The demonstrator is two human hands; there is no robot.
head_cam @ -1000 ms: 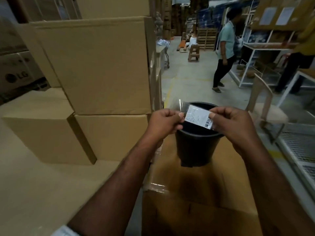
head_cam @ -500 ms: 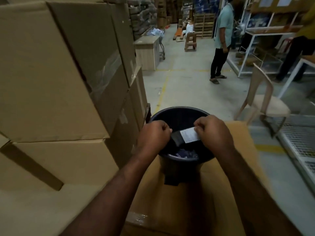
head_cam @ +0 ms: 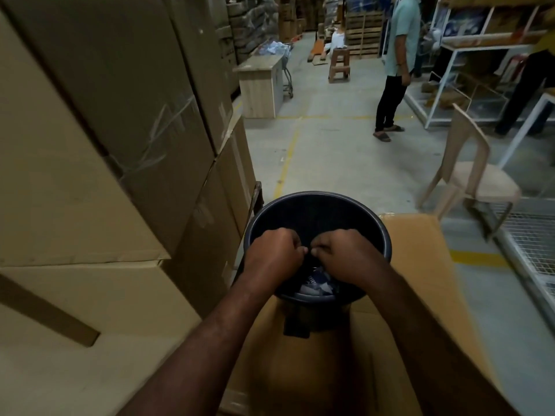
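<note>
Lower now, the left hand (head_cam: 274, 253) and right hand (head_cam: 345, 255) meet curled over the bucket (head_cam: 316, 195), presumably so scraps (head_cam: 315, 285) fall inside (packet hidden; grip I cannot tell).

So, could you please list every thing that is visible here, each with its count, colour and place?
bin: 1, black, on the flat carton, centre
paper scraps: several, white and blue, inside the bin
flat carton: 1, brown, under the bin
stacked cartons: several, brown, left
chair: 1, beige, right
cabinet: 1, light wood, aisle, beyond the cartons
stool: 1, brown, far aisle
standing person: 1, teal shirt, black trousers, aisle
second person: 1, dark trousers, right edge, cut off
left grip: 1, bare hand, fingers curled, over the bin
right grip: 1, bare hand, fingers curled, over the bin, beside the left
</note>
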